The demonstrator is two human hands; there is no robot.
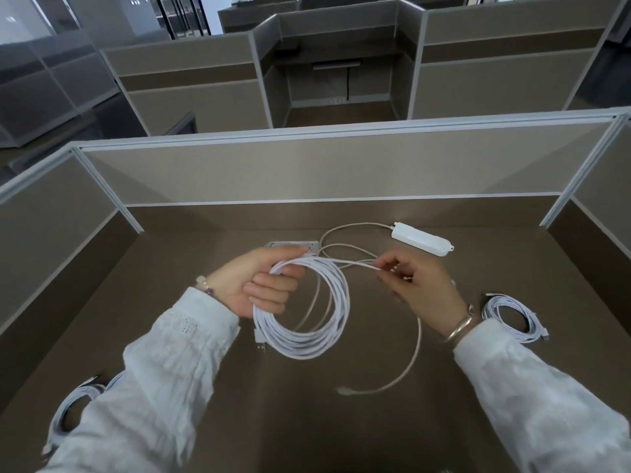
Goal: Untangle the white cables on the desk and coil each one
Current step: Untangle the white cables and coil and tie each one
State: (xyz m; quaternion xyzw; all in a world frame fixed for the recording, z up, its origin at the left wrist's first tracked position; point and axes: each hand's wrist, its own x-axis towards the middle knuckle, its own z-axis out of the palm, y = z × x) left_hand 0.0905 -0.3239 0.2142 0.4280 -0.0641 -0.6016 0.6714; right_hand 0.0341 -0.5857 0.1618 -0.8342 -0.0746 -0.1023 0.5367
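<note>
My left hand point(263, 285) grips a coil of white cable point(314, 339) with several loops, held above the middle of the brown desk point(273, 421). A strand of that cable runs right to my right hand point(416, 285), which pinches its end between thumb and fingers. A USB plug point(260, 343) hangs at the coil's lower left. Under the coil lies a loose white cable point(409, 367), curving from behind the hands down to a plug end point(343, 390) on the desk. It seems to run on to the white adapter box point(421, 238) at the back right.
One finished white coil point(512, 317) lies on the desk right of my right wrist. Another coil point(68, 411) lies at the front left, partly under my left sleeve. A white power strip point(290, 245) sits behind my left hand. Partition walls point(307, 172) enclose the desk.
</note>
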